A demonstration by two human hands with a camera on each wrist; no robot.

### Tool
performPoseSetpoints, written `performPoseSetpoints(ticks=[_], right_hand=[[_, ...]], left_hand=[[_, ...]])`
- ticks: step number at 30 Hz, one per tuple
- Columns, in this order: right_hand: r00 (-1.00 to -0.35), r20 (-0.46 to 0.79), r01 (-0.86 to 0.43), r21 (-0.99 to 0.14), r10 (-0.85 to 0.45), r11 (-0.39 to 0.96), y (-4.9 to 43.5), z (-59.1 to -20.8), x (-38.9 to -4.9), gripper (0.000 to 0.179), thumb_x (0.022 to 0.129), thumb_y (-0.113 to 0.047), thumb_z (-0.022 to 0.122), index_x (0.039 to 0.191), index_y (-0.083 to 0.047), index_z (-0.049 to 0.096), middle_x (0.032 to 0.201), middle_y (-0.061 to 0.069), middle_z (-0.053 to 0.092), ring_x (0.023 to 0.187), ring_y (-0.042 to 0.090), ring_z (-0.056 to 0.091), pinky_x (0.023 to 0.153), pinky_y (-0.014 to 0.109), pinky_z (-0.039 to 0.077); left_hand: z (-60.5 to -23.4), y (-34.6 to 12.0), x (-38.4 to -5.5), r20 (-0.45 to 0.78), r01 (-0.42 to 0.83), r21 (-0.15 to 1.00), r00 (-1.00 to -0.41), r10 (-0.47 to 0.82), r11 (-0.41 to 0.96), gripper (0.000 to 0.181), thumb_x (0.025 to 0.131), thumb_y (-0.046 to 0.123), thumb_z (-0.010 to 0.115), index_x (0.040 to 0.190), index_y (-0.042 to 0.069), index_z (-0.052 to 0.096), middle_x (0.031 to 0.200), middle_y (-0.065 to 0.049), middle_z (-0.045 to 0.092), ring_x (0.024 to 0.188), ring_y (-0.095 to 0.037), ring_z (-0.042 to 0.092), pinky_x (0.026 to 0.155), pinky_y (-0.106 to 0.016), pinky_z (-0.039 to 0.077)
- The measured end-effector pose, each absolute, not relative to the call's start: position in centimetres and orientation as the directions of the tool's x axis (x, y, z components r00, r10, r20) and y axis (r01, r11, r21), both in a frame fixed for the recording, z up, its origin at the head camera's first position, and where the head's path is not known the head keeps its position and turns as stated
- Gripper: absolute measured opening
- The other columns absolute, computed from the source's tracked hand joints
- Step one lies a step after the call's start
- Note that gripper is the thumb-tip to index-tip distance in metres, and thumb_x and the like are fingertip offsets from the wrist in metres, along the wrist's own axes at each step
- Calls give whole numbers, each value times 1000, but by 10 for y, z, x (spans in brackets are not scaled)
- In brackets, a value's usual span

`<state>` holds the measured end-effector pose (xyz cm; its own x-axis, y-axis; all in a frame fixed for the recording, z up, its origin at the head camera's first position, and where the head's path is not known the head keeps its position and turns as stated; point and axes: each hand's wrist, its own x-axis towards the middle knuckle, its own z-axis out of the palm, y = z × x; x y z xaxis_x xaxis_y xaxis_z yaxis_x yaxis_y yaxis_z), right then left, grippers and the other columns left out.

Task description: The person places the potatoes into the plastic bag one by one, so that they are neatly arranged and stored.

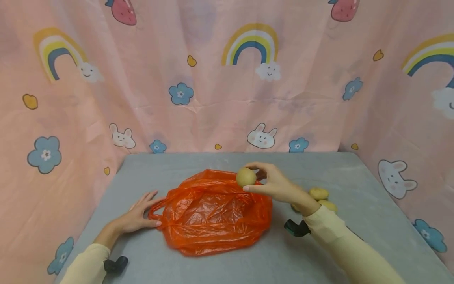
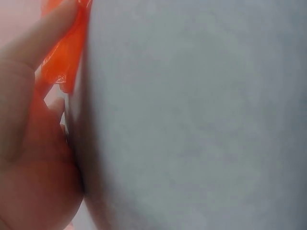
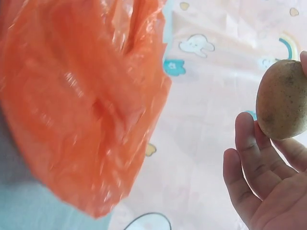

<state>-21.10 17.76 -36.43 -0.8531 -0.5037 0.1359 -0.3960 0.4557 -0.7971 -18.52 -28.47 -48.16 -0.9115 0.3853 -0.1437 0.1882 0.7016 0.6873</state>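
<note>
A thin orange plastic bag (image 1: 216, 232) lies spread on the grey table, its mouth facing up. My left hand (image 1: 138, 215) rests at the bag's left end, fingers spread and fairly straight, the thumb and index finger touching the handle loop (image 1: 152, 213). In the left wrist view the thumb (image 2: 48, 33) lies against the orange plastic (image 2: 64, 52). Above the bag's far right side, my right hand (image 1: 271, 181) pinches a potato (image 1: 246, 177) between thumb and fingertips. The right wrist view shows this potato (image 3: 283, 103) raised beside the bag (image 3: 81, 96).
Several more potatoes (image 1: 319, 193) sit on the table (image 1: 369, 221) to the right, partly hidden behind my right wrist. A pink patterned curtain (image 1: 213, 118) surrounds the back and sides. Dark wrist-camera mounts (image 1: 296, 228) show below both forearms.
</note>
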Motion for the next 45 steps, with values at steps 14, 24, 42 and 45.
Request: performPoseSetpoints(ticks=[14, 24, 42, 45], right_hand=[[-818, 128, -395, -834, -561, 385, 141, -362, -220, 59, 87, -20, 81, 139, -8, 56, 125, 11, 65, 94, 20, 68, 81, 36, 59], [-778, 95, -389, -849, -621, 357, 114, -367, -225, 62, 87, -20, 81, 141, -7, 54, 140, 14, 58, 101, 21, 71, 92, 40, 59], [-725, 20, -376, -849, -688, 372, 76, -380, -233, 57, 89, -15, 78, 138, -6, 52, 140, 15, 53, 87, 18, 68, 75, 29, 57], [-711, 5, -390, -834, -703, 389, 70, -382, -233, 55, 88, -17, 78, 136, -9, 53, 140, 14, 53, 81, 17, 64, 73, 28, 55]], left_hand=[[-480, -283, -183, -171, 154, 680, -917, 360, 717, 79, 82, 43, 80, 151, 24, 47, 170, -21, 11, 152, -56, -3, 106, -87, 1], [-482, -286, -184, -141, 184, 684, -916, 376, 706, 78, 83, 42, 79, 151, 20, 48, 169, -22, 11, 152, -56, -2, 107, -85, -1], [-484, -287, -184, -119, 201, 694, -915, 386, 691, 77, 82, 40, 80, 150, 21, 49, 169, -23, 13, 151, -57, -2, 108, -84, -2], [-485, -286, -183, -125, 199, 691, -914, 386, 695, 77, 83, 41, 80, 150, 21, 49, 169, -22, 13, 152, -56, -1, 108, -84, -2]])
